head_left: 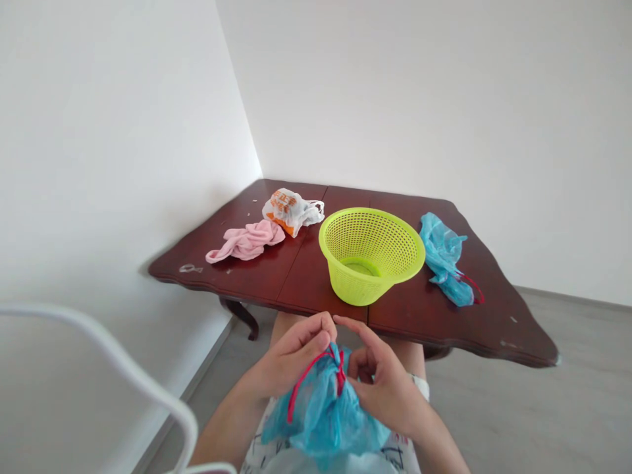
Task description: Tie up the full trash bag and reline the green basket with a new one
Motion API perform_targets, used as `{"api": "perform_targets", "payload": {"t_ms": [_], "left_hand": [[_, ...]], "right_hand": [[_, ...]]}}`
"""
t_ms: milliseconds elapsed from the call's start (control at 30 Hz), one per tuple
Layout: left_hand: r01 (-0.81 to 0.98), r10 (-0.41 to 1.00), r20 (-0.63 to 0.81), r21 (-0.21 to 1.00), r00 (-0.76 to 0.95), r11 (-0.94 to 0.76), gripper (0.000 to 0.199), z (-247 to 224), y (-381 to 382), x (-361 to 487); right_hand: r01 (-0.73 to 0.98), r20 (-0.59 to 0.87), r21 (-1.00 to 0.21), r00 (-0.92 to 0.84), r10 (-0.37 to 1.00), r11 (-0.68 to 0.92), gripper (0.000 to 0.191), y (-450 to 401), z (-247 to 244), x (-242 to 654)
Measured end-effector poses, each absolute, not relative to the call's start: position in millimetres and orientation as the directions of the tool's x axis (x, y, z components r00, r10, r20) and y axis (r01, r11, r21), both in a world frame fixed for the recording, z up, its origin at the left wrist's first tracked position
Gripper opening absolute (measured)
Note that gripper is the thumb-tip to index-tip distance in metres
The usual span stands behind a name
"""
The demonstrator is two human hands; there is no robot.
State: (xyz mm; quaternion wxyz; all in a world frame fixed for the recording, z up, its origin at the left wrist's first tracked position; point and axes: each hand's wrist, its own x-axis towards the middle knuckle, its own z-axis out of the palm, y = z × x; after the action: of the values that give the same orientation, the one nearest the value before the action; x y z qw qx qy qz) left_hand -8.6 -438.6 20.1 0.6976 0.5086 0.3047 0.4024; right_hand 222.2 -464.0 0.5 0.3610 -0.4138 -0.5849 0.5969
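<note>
- A translucent blue plastic bag point(320, 418), bunched at its neck, was between and below the two hands, over the person's lap.
- A red drawstring point(300, 392) wrapped the neck of that bag, one loose end trailing down just below the left hand's thumb.
- The left hand point(299, 352) had its thumb and curled fingers closed on the top of the gathered neck.
- The right hand point(380, 375) was at the other side of the neck, index finger stretched toward the left fingertips and the remaining fingers curled; whether it gripped the plastic could not be told.
- White shorts with dark markings point(254, 454) showed beneath the hands.
- Just beyond the hands, a yellow-green perforated plastic basket point(356, 288) was upright near the edge of the dark red wooden tabletop point(306, 283).
- Farther out past the right hand, a second blue bag point(439, 245) with a red drawstring lay crumpled beside the basket.
- Ahead of the left hand lay a pink cloth point(249, 241), and behind it a white plastic carrier bag with orange print point(286, 209).
- A white cable point(126, 365) curved through the space left of the left hand.
</note>
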Motion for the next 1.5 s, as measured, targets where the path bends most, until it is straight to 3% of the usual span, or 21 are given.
{"api": "perform_targets", "payload": {"t_ms": [100, 133, 200, 333, 433, 567, 667, 733, 800, 867, 967, 1100, 1233, 1333, 1500], "left_hand": [[-0.239, 0.853, -0.027, 0.955, 0.522, 0.176, 0.056, 21.7, -436.4, -12.2], [-0.254, 0.850, -0.026, 0.949, 0.527, 0.186, 0.056, 21.5, -434.4, -13.2], [-0.292, 0.855, -0.021, 0.935, 0.519, 0.200, 0.056, 21.0, -428.5, -14.0], [-0.339, 0.875, -0.008, 0.920, 0.484, 0.196, 0.057, 25.2, -415.6, -8.2], [-0.334, 0.867, -0.016, 0.919, 0.498, 0.209, 0.055, 32.4, -408.6, -5.5], [-0.266, 0.819, 0.000, 0.946, 0.574, 0.187, 0.053, 44.7, -401.1, -21.2], [-0.019, 0.774, -0.026, 0.999, 0.633, 0.049, 0.059, 60.7, -396.9, -39.5], [0.194, 0.760, -0.072, 0.978, 0.646, -0.073, 0.049, 73.1, -394.9, -46.8], [0.296, 0.752, -0.076, 0.941, 0.655, -0.163, 0.038, 82.6, -392.6, -48.4], [0.260, 0.763, -0.036, 0.950, 0.645, -0.175, 0.042, 86.2, -388.6, -45.8], [0.048, 0.811, 0.069, 0.992, 0.582, -0.119, 0.056, 80.4, -379.0, -39.2], [-0.220, 0.831, 0.215, 0.969, 0.514, -0.114, 0.075, 65.2, -365.2, -32.7], [-0.149, 0.823, 0.197, 0.979, 0.532, -0.138, 0.080, 54.8, -358.7, -36.6], [-0.114, 0.859, 0.165, 0.986, 0.484, -0.125, 0.080, 50.6, -357.1, -43.4], [-0.300, 0.927, 0.210, 0.947, 0.312, -0.114, 0.077, 47.3, -353.3, -43.8]], "right_hand": [[0.064, 0.106, -0.988, -0.365, 0.925, 0.138, 0.015, -462.2, 5.5, 224.6], [0.045, 0.154, -0.982, -0.354, 0.922, 0.181, 0.007, -461.0, 7.6, 225.9], [-0.049, 0.184, -0.983, -0.355, 0.917, 0.178, 0.022, -458.9, 10.7, 228.4], [-0.274, 0.118, -0.962, -0.437, 0.892, -0.007, 0.032, -455.8, 9.2, 226.5], [-0.131, 0.073, -0.991, -0.460, 0.885, 0.014, 0.036, -452.5, 7.8, 223.2], [0.128, 0.105, -0.979, -0.360, 0.927, 0.161, 0.023, -446.8, 15.9, 235.7], [0.221, 0.186, -0.944, -0.251, 0.950, 0.243, 0.015, -445.7, 26.0, 255.9], [0.246, 0.251, -0.922, -0.212, 0.945, 0.300, 0.015, -447.6, 32.0, 267.9], [0.208, 0.322, -0.910, -0.187, 0.928, 0.358, 0.017, -450.5, 36.1, 276.2], [0.133, 0.389, -0.905, -0.122, 0.913, 0.404, 0.020, -453.1, 37.4, 280.9], [0.054, 0.426, -0.904, 0.034, 0.904, 0.424, 0.024, -454.5, 34.9, 284.4], [-0.100, 0.299, -0.944, 0.147, 0.943, 0.314, 0.037, -454.5, 31.2, 290.0], [-0.276, 0.138, -0.948, 0.084, 0.987, 0.156, 0.039, -458.0, 38.6, 301.1], [-0.337, 0.155, -0.929, 0.024, 0.988, 0.154, 0.037, -460.6, 46.3, 310.5], [-0.348, 0.156, -0.921, 0.076, 0.985, 0.173, 0.043, -463.3, 43.3, 320.3]]}}
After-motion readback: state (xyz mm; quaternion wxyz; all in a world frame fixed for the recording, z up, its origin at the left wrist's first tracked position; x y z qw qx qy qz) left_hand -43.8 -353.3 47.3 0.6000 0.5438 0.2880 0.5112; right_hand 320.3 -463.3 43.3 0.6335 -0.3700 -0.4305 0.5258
